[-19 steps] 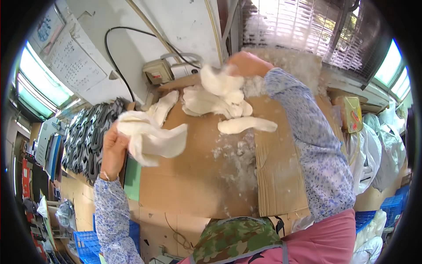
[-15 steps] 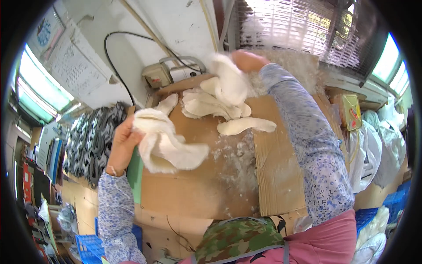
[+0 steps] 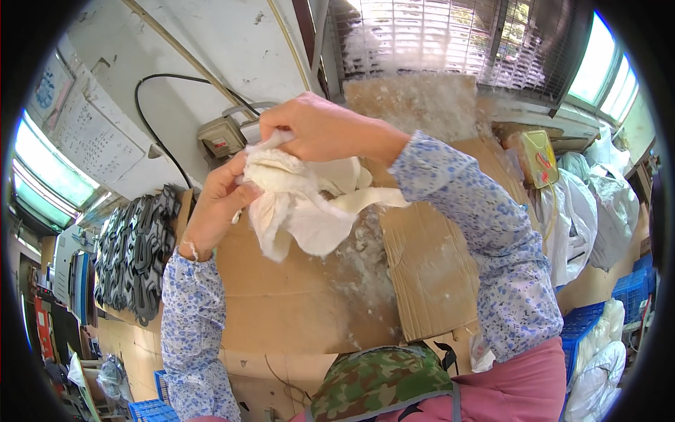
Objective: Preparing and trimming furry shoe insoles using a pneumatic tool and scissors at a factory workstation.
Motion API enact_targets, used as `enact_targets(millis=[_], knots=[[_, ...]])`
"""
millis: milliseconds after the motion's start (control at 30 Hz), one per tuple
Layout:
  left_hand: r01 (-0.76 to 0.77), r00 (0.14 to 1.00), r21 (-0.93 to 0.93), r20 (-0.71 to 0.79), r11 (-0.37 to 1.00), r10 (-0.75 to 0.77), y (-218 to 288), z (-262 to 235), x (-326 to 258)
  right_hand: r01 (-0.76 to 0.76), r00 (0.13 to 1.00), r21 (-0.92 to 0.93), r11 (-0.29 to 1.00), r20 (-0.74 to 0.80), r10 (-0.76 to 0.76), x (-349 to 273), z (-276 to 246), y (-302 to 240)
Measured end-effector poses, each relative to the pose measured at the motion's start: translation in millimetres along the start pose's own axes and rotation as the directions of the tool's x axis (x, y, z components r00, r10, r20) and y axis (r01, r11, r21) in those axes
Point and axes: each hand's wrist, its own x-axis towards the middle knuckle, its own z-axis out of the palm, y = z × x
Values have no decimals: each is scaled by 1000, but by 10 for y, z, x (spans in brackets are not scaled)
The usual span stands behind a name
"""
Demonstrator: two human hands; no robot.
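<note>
My left hand [image 3: 214, 204] grips the near left side of a bunch of white fleecy fabric pieces [image 3: 306, 218] with thumb and fingers. Above it, my right hand [image 3: 316, 126] pinches a white tuft at the top edge of the same bunch. The pieces hang loosely over the brown cardboard [image 3: 281, 302]; they are soft, long and rounded, a little like socks or liners. Behind them more white pieces [image 3: 344, 176] lie on the cardboard, partly hidden by my hands and the bunch.
White fluff [image 3: 365, 267] is scattered over the cardboard. A dusty metal grille [image 3: 422, 42] stands at the back. Grey and black strips [image 3: 140, 253] hang at left. A yellowish box [image 3: 539, 158] and white plastic bags [image 3: 573, 225] are at right. A black cable [image 3: 137, 105] loops down the wall.
My right hand has come left and down from the far side with a white piece, joining my left hand. The pieces are now together between both hands. The view has shifted slightly.
</note>
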Motion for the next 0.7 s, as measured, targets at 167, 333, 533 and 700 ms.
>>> enact_targets(millis=[167, 333, 533, 700], knots=[[-4, 1000, -122, -17, 993, 1, 131, 132, -43, -120, 992, 156, 980, -12, 123, -516, -13, 18], [-46, 989, -13, 138, 999, 47, 204, 345, 57, 176, 948, 142, 974, -291, -129, -660, 183, 87], [23, 986, -24, 164, 999, -19, 120, 185, -28, 88, 966, 146, 985, -252, -49, -731, 96, 25], [-67, 994, 36, 91, 997, 64, -23, 303, -65, 90, 985, 242, 966, -165, -50, -671, 88, -22]])
